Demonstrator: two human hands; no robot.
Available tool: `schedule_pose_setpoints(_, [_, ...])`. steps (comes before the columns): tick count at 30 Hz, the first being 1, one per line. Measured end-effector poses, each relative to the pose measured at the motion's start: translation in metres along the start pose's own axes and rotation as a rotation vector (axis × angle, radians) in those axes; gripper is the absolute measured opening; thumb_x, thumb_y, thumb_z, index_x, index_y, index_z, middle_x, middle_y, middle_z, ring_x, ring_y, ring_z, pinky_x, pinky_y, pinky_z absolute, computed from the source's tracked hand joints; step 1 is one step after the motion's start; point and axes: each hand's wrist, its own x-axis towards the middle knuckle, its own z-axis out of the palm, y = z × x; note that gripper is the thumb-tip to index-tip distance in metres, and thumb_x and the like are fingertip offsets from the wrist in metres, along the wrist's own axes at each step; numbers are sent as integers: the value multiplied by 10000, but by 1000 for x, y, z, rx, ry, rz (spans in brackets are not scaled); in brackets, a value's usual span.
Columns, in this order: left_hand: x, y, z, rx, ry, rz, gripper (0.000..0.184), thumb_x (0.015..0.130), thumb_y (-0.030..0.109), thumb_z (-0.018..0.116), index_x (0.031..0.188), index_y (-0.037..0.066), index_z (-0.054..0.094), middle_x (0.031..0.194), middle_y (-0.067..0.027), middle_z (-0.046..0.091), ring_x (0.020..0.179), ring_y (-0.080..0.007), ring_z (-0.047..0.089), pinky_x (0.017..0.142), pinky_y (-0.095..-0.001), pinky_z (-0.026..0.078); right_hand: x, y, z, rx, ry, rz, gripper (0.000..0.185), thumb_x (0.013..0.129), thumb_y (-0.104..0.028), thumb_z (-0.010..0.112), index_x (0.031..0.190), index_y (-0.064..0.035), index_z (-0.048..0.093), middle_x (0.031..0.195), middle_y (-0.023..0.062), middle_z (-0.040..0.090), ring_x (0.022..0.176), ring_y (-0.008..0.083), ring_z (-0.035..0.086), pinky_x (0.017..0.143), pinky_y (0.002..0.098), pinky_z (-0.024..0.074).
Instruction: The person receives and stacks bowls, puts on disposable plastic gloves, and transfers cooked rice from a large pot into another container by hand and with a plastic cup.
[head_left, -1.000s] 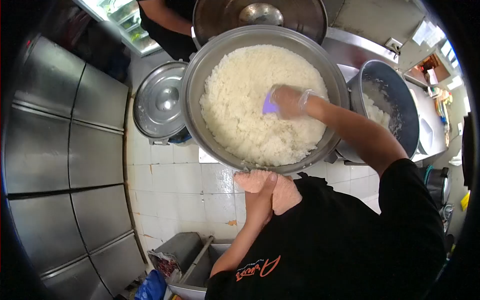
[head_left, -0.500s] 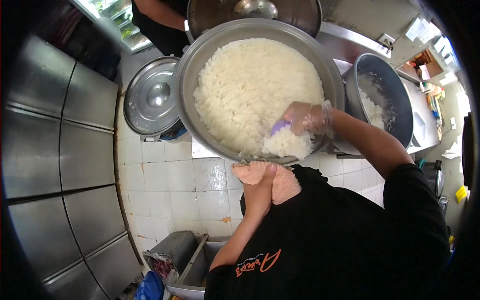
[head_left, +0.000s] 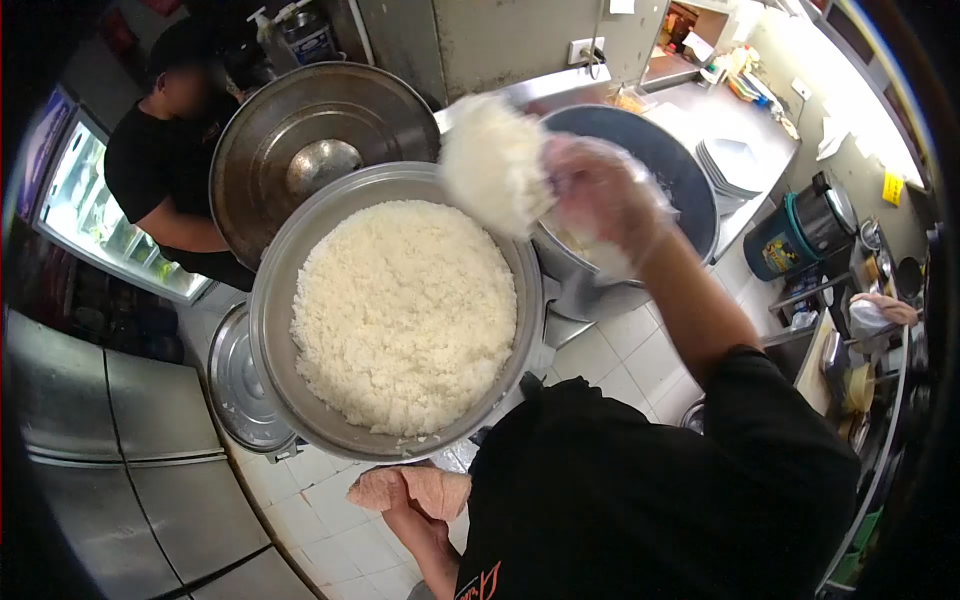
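Note:
A wide metal pot [head_left: 265, 330] holds a thick bed of white rice [head_left: 405, 310]. My right hand [head_left: 605, 205], in a clear plastic glove and blurred by motion, is closed on a purple rice scoop, which is mostly hidden now. A big clump of rice [head_left: 495, 165] sits on the scoop, raised between the wide pot and a deep grey pot [head_left: 690, 170]. Below the near rim, my left hand [head_left: 412, 520] grips a folded peach cloth [head_left: 440, 490], which appears to touch the pot's side.
A large round lid [head_left: 325, 165] is tilted up behind the pot, beside another person [head_left: 170, 180]. Another lidded pot [head_left: 240, 385] stands low at left, near steel cabinets [head_left: 165, 410]. Stacked white plates [head_left: 730, 165] lie on the right counter.
My right hand has lifted the scoop with rice out of the wide pot and swung it towards the deep pot. The view has turned right. My left hand still holds the cloth.

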Motion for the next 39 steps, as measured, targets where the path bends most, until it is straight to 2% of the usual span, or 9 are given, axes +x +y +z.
schedule_pose_setpoints(2, [1,-10,2,19,-33,-24,412,881,158,606,1217,-17,446,1036,-129,586,905,-240,607,792,-371,520,-17,-44,-26,-1497,-19,-565,103,786,-126,631,832,-48,582,818,54,549,776,192,552,733,372,491])
schedule_pose_setpoints(4, [-7,-15,7,64,-27,-86,410,876,126,611,1222,-15,442,1036,-122,579,918,-234,603,791,-366,518,-19,-56,-52,-1445,369,24,142,820,-108,568,924,-12,574,822,68,547,797,228,557,791,390,482])
schedule_pose_setpoints(6, [-8,-20,12,59,2,-161,421,867,114,624,1221,-19,441,1044,-116,576,929,-228,598,789,-357,517,-22,-33,-133,-2352,-194,-1012,201,843,-102,541,994,29,531,844,66,551,859,271,561,889,402,452])
schedule_pose_setpoints(8, [-21,-9,36,120,113,-137,447,849,108,654,1217,-30,441,1054,-113,578,923,-216,598,780,-349,514,-29,-41,-109,-2618,-260,-448,187,852,-124,559,974,16,588,1019,191,591,993,358,561,904,416,444])
schedule_pose_setpoints(11, [-19,-12,43,221,156,-68,500,823,137,700,1215,-40,442,1041,-112,575,889,-182,579,750,-304,497,17,-33,-46,-2106,106,-628,292,854,-125,550,1104,25,535,1085,182,573,1001,362,541,902,443,446])
schedule_pose_setpoints(15, [-15,-16,40,316,174,51,570,800,193,736,1188,-91,431,998,-128,587,845,-168,565,734,-284,484,92,46,-22,-2443,-517,-1293,391,883,-171,535,1260,-77,494,1228,123,518,1092,270,503,932,379,422])
schedule_pose_setpoints(18, [-5,-32,28,291,153,114,624,787,208,751,1204,-103,406,1045,-148,572,917,-182,559,809,-291,470,158,154,37,-1438,-459,-38,363,898,-152,475,1250,-62,486,1274,135,465,1151,242,452,1000,374,362])
schedule_pose_setpoints(24, [-10,-10,45,212,86,165,522,820,138,708,1213,-61,426,1119,-119,556,1008,-184,537,882,-295,433,244,329,25,-2079,-518,-798,323,822,-124,477,1103,-36,609,1185,197,566,1129,297,513,980,380,387])
schedule_pose_setpoints(39, [-2,-25,37,191,75,138,570,840,149,688,1259,-85,381,1169,-145,531,1064,-197,511,939,-308,400,134,245,100,-1971,-1133,419,389,785,-151,517,1137,-258,644,1015,103,651,851,280,615,809,380,483])
